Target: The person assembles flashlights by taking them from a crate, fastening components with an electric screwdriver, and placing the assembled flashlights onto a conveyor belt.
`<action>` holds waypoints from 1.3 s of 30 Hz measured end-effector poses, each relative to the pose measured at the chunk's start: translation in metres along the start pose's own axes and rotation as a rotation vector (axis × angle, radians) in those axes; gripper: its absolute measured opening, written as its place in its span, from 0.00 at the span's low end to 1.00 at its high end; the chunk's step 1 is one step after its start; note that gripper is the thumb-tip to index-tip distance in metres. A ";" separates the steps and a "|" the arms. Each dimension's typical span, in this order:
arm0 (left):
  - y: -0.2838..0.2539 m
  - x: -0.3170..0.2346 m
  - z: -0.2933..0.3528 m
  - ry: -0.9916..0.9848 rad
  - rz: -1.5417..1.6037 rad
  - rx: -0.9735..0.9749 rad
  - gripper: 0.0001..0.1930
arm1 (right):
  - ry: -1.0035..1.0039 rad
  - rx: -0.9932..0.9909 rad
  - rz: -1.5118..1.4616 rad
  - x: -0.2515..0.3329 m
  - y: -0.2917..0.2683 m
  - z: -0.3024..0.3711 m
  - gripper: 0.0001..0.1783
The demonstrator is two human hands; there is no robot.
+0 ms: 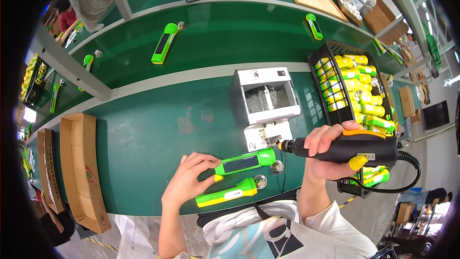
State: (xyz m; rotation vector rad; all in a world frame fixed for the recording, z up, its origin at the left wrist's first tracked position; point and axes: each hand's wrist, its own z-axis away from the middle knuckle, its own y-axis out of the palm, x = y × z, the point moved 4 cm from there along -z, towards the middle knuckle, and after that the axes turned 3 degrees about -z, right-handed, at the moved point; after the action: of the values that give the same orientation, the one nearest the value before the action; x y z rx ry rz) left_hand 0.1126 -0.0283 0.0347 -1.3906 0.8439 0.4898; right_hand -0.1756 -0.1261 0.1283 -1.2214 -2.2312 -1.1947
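My right hand (327,147) is wrapped round a black electric screwdriver (371,149) with an orange lever. Its bit points left at the front outlet of a grey screw feeder (267,97); whether the bit touches a screw is too small to tell. Between thumb and fingers, my left hand (192,177) holds the left end of a green flashlight (244,163) with a dark panel facing up. A second green and yellow flashlight (229,193) lies just nearer to me. Round silver lamp heads, one lamp head (277,167) and another lamp head (260,182), sit at their right ends.
A black crate (330,81) full of yellow and green flashlights stands at the right. An open cardboard box (82,172) lies at the left. Behind a metal rail (191,69), a flashlight (164,44) lies on a green belt. A cable (412,172) loops from the screwdriver.
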 end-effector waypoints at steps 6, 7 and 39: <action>0.005 -0.002 -0.004 0.094 -0.113 -0.083 0.18 | 0.029 0.098 0.094 -0.008 -0.001 0.002 0.37; 0.007 -0.002 -0.004 0.095 -0.114 -0.076 0.18 | 0.011 0.080 0.157 -0.011 -0.003 0.003 0.44; 0.031 0.004 -0.021 0.201 -0.073 -0.072 0.20 | 0.315 0.297 0.049 -0.034 0.061 0.055 0.42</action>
State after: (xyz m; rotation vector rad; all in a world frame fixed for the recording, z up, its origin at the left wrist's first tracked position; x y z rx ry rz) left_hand 0.0875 -0.0448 0.0128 -1.5496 0.9405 0.3307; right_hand -0.1010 -0.0834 0.1066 -0.8979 -2.0406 -0.9212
